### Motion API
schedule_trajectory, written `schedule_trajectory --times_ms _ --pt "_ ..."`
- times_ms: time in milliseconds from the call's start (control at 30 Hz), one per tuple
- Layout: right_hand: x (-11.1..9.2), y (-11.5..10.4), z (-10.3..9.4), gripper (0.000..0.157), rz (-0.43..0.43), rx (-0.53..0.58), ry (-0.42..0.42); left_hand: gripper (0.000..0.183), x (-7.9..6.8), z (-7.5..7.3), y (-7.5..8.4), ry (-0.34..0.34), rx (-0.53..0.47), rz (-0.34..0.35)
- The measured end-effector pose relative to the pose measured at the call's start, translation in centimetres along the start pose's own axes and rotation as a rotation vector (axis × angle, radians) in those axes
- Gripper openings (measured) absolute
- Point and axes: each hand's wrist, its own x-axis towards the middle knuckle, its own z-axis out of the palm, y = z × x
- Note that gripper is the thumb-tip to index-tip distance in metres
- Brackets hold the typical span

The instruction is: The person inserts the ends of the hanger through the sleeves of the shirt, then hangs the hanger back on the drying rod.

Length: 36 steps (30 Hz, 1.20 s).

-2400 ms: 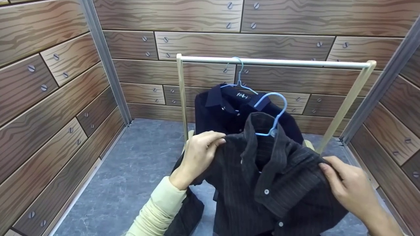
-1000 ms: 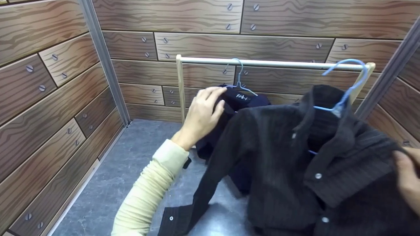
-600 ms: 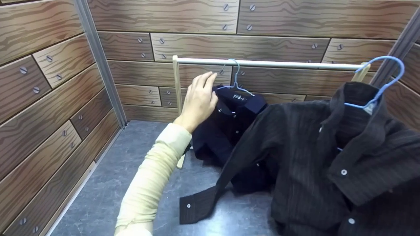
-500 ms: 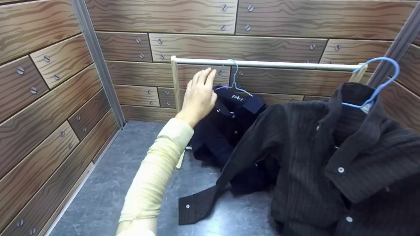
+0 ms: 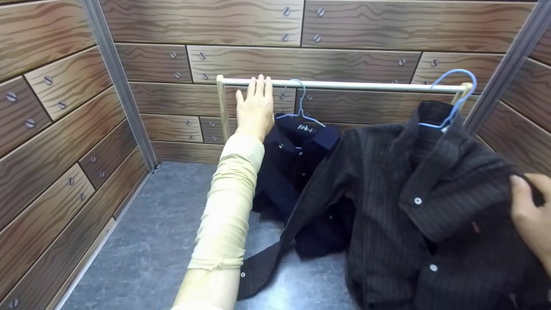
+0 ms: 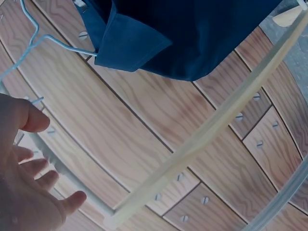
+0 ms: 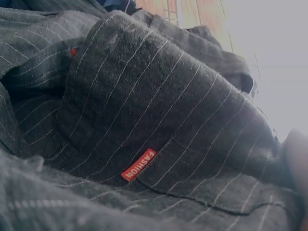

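Note:
A black pinstriped shirt point(image 5: 383, 185) hangs on a blue hanger point(image 5: 475, 84). My right hand point(image 5: 533, 215) pinches it at the shoulder on the right, the hand partly cut off by the frame edge. The hanger's hook overlaps the right end of the rail point(image 5: 366, 86) in the head view. In the right wrist view the shirt's cloth fills most of the frame, with a red label point(image 7: 139, 164) on it. My left hand point(image 5: 256, 107) is stretched out, fingertips at the rail near its left end. Beside it a navy shirt point(image 5: 275, 189) hangs from the rail on a light-blue hanger point(image 5: 302, 101).
The rack's left wooden post point(image 5: 223, 107) stands close to the left hand. Wood-patterned walls point(image 5: 353, 21) enclose the space on the back and sides. Grey floor point(image 5: 150, 224) lies below. The striped shirt's loose sleeve point(image 5: 262, 267) trails toward the lower middle.
The right hand carried the striped shirt to the right, away from before the navy one, lately back left a little. The left hand let go of its shoulder and rose to the rail.

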Motion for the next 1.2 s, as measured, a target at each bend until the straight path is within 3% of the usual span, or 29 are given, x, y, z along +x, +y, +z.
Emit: schedule_trajectory --times_ms 67,200,333,467,833,967,1200 --pt "0.3 -0.4 0.5 0.032 0.034 0.022 -0.023 0.072 0.0 0.2 0.0 -0.006 0.010 -0.008" --pt "1.0 -1.0 1.0 0.030 0.067 -0.076 -0.085 0.074 0.1 0.5 0.1 -0.006 0.031 -0.010" --pt "2.2 -1.3 1.9 0.028 -0.045 -0.172 -0.131 0.076 0.1 0.4 0.0 0.003 0.043 -0.012" --pt "2.8 -1.5 2.7 0.025 -0.131 -0.197 -0.196 0.077 0.1 0.5 0.0 0.001 0.043 -0.014" --pt "2.0 -2.9 4.7 0.018 -0.246 -0.152 -0.298 0.075 0.1 0.4 0.1 0.005 0.049 -0.015" --pt "1.7 -3.4 6.0 0.019 -0.233 -0.167 -0.347 0.075 0.1 0.4 0.1 0.003 0.047 -0.011" --pt "2.5 -3.6 8.3 0.025 -0.105 -0.191 -0.414 0.076 0.0 0.3 0.1 -0.003 0.041 -0.009"
